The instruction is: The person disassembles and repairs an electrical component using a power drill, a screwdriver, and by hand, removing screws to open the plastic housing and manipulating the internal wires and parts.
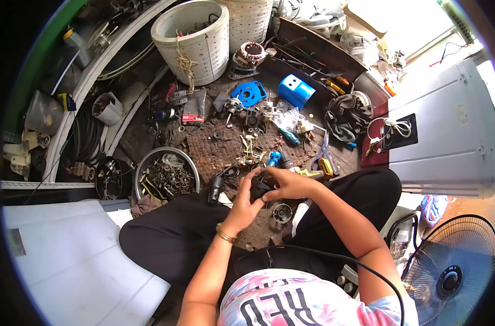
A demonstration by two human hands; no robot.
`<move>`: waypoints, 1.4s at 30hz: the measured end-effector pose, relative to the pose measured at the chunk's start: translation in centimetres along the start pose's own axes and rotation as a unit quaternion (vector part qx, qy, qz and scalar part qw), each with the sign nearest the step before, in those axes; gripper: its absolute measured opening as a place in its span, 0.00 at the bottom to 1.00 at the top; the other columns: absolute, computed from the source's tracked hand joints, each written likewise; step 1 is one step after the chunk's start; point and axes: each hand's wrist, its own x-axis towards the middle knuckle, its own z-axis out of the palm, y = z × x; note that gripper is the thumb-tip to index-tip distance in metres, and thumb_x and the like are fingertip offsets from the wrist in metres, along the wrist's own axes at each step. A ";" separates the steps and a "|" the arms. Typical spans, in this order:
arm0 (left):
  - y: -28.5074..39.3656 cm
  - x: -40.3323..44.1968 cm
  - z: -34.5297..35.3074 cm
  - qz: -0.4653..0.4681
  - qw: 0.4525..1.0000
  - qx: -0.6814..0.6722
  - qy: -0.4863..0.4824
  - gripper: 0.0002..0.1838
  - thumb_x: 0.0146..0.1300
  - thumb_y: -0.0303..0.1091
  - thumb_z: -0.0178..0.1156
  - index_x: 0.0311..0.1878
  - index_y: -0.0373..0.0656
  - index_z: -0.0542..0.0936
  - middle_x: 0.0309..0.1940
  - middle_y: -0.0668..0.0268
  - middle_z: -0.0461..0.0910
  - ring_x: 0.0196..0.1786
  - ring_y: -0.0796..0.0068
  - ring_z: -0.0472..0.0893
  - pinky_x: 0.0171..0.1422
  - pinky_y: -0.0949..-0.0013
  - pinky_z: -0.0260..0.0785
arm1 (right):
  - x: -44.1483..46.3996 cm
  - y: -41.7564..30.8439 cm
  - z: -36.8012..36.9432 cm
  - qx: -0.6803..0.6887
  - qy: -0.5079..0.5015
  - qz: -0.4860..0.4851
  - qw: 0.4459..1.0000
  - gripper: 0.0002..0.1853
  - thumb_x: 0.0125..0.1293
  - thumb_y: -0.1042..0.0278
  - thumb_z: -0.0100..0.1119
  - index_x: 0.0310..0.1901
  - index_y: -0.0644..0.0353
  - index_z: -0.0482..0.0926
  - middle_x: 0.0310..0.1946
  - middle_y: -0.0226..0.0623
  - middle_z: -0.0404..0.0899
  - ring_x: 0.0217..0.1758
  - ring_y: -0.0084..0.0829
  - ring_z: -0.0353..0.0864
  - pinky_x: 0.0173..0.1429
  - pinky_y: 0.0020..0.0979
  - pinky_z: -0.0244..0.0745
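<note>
Between both hands, above the floor in front of my lap, is a small black part (259,188) whose kind I cannot make out. My left hand (243,202), with a gold bracelet on the wrist, is closed around its left side. On the other side my right hand (288,183) curls its fingers and thumb against it. Just below lies a round metal motor part (282,213). A black power tool (216,189) rests beside my left hand. Past the fingers are a blue piece (274,158) and a yellow-and-black tool (324,167).
A metal bowl of small hardware (195,173) sits left of my knee. Farther off are a blue cover (248,93), a blue cylinder (296,91), a motor stator (252,51) and a perforated white tub (166,32). A fan (450,280) stands at the right.
</note>
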 end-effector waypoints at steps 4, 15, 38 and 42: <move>-2.2 0.9 -6.0 -0.129 0.991 0.012 0.018 0.39 0.55 0.22 0.58 0.71 0.52 0.61 0.61 0.57 0.60 0.58 0.65 0.74 0.53 0.65 0.76 | -0.1 -0.6 -0.2 0.190 0.033 0.097 0.976 0.39 0.57 0.63 0.72 0.65 0.71 0.62 0.45 0.41 0.81 0.46 0.29 0.78 0.51 0.31 0.73; -14.2 -1.2 -10.7 -0.264 0.845 0.442 0.146 0.31 0.49 0.44 0.69 0.55 0.45 0.68 0.44 0.48 0.81 0.44 0.44 0.82 0.49 0.49 0.74 | 0.3 -0.6 -2.8 0.496 0.129 0.135 0.848 0.17 0.65 0.60 0.65 0.50 0.60 0.74 0.29 0.23 0.70 0.19 0.13 0.60 0.21 0.18 0.53; 4.0 -2.2 -3.2 -0.043 0.966 0.237 0.089 0.31 0.50 0.27 0.70 0.61 0.42 0.76 0.27 0.67 0.75 0.26 0.79 0.71 0.31 0.70 0.65 | -0.7 -0.4 3.4 0.354 0.070 0.134 0.923 0.18 0.72 0.47 0.47 0.50 0.53 0.73 0.33 0.24 0.72 0.26 0.16 0.63 0.28 0.20 0.57; 5.7 -3.3 -2.4 -0.008 0.955 0.265 0.135 0.30 0.43 0.25 0.72 0.55 0.46 0.80 0.33 0.64 0.75 0.29 0.68 0.71 0.37 0.64 0.67 | -2.3 -2.8 2.9 0.392 0.056 0.111 0.911 0.19 0.72 0.47 0.47 0.51 0.54 0.73 0.33 0.22 0.73 0.27 0.15 0.66 0.27 0.21 0.57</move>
